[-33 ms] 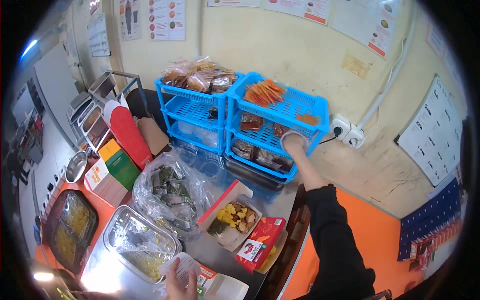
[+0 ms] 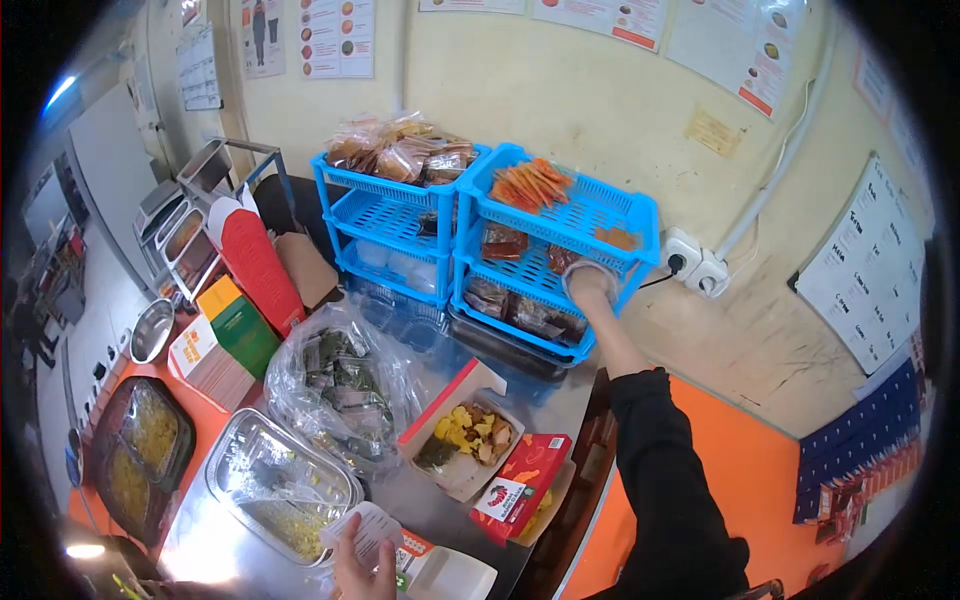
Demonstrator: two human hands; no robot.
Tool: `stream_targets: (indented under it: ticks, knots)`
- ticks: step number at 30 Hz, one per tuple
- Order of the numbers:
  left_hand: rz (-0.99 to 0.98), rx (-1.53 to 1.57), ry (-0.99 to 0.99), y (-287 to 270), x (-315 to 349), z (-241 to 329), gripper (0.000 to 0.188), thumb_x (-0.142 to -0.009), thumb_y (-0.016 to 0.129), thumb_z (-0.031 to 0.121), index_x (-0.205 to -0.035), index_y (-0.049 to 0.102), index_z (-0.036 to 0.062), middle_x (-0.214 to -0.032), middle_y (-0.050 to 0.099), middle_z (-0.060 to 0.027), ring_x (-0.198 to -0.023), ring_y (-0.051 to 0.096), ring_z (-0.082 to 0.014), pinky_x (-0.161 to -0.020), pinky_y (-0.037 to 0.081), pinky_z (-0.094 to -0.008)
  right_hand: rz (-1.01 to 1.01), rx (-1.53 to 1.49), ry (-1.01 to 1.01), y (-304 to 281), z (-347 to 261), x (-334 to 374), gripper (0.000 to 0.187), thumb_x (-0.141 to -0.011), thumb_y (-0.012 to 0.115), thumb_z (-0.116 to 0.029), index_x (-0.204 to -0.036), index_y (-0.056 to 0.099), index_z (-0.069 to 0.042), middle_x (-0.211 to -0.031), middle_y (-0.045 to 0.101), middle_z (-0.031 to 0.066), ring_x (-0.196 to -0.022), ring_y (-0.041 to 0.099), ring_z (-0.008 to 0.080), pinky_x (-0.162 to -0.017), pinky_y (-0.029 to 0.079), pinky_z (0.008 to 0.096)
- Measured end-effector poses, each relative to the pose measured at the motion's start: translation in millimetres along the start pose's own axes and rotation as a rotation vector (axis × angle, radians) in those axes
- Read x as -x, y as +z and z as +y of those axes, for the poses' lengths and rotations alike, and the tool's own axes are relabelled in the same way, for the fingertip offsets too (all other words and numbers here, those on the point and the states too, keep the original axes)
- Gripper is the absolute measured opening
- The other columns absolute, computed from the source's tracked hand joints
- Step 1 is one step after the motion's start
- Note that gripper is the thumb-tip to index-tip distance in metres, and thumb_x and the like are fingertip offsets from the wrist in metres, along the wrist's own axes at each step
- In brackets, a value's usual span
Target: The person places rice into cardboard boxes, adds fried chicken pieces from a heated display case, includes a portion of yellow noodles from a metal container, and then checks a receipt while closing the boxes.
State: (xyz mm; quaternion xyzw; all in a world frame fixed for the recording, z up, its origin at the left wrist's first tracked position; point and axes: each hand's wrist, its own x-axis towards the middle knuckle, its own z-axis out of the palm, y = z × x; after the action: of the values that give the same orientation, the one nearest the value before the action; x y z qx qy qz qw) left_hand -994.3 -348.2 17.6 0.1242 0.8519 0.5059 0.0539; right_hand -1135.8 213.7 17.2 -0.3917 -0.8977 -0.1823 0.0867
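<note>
My right hand (image 2: 592,285) reaches into the right side of the middle tier of a blue plastic rack (image 2: 640,235). A clear, round-edged plastic piece shows around its fingers, which are hidden. Beside it in that tier lie reddish-brown packets (image 2: 502,240). Low in the view, my left hand (image 2: 362,572) has thumb and finger closed on a white paper slip (image 2: 375,524). To its right lies an open white takeaway box (image 2: 452,578). Farther up stands an open box (image 2: 450,482) of yellow pieces and browned chunks, beside a red printed box (image 2: 525,490).
A second blue rack (image 2: 385,232) holds bagged packets on top. A clear bag of green sachets (image 2: 345,385) sits by a metal tray (image 2: 232,480) with yellow scraps. Stacked cartons (image 2: 212,370) and a dark lidded tray (image 2: 185,440) stand left. A socket (image 2: 695,262) is on the wall.
</note>
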Motion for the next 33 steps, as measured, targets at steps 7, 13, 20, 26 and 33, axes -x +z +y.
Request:
stream_targets:
  ticks: [7, 13, 20, 26, 33]
  knots:
    - [0.058, 0.006, -0.011, -7.5, 1.0, 12.6, 0.046, -0.083, 0.058, 0.012, -0.123, 0.042, -0.0038, -0.121, 0.049, -0.0195, -0.11, 0.049, -0.0275, -0.093, 0.039, -0.034, 0.509, -0.469, -0.204, -52.0, 4.2, 65.8, 0.015, -0.075, 0.057, -0.014, -0.087, 0.063, -0.006, -0.086, 0.065, 0.0097, -0.08, 0.062, 0.0281, -0.067, 0.049, 0.042]
    - [0.135, 0.008, -0.021, -1.4, 26.2, 41.0, 0.052, -0.07, 0.068, 0.013, -0.117, 0.05, -0.001, -0.111, 0.055, -0.0166, -0.101, 0.054, -0.0291, -0.086, 0.042, -0.0354, -0.159, -1.714, 0.017, -130.3, 41.7, 206.0, 0.03, -0.076, 0.063, -0.004, -0.099, 0.043, -0.008, -0.087, 0.061, 0.0095, -0.073, 0.06, 0.0196, -0.052, 0.05, 0.0322]
    - [-0.23, -0.419, 0.15, 119.1, 8.0, 44.6, 0.048, -0.068, 0.069, 0.023, -0.108, 0.052, 0.0032, -0.094, 0.054, -0.0119, -0.091, 0.056, -0.029, -0.068, 0.047, -0.0383, -0.295, -1.619, 0.021, -89.3, 29.7, 392.9, 0.023, -0.074, 0.069, -0.003, -0.087, 0.051, -0.007, -0.076, 0.056, 0.0053, -0.074, 0.058, 0.0154, -0.056, 0.049, 0.0261]
    - [-0.215, -0.298, 0.07, 96.6, -9.8, 52.1, 0.032, -0.072, 0.063, 0.018, -0.102, 0.057, 0.0085, -0.087, 0.059, -0.0121, -0.079, 0.06, -0.0308, -0.067, 0.047, -0.0391, -0.133, -0.993, -0.45, -47.0, -4.7, 419.3, 0.021, -0.074, 0.068, -0.022, -0.089, 0.063, -0.009, -0.076, 0.06, 0.0085, -0.073, 0.059, 0.0241, -0.064, 0.046, 0.0332]
    - [-0.531, -0.361, 0.173, 75.9, 36.1, 39.0, 0.037, -0.072, 0.065, 0.023, -0.106, 0.057, 0.0089, -0.098, 0.06, -0.0145, -0.091, 0.058, -0.0317, -0.076, 0.046, -0.0398, -0.205, -2.148, -0.088, -159.1, -14.5, 349.2, 0.02, -0.075, 0.061, -0.009, -0.094, 0.058, -0.003, -0.084, 0.062, 0.0097, -0.073, 0.059, 0.0194, -0.063, 0.046, 0.0304]
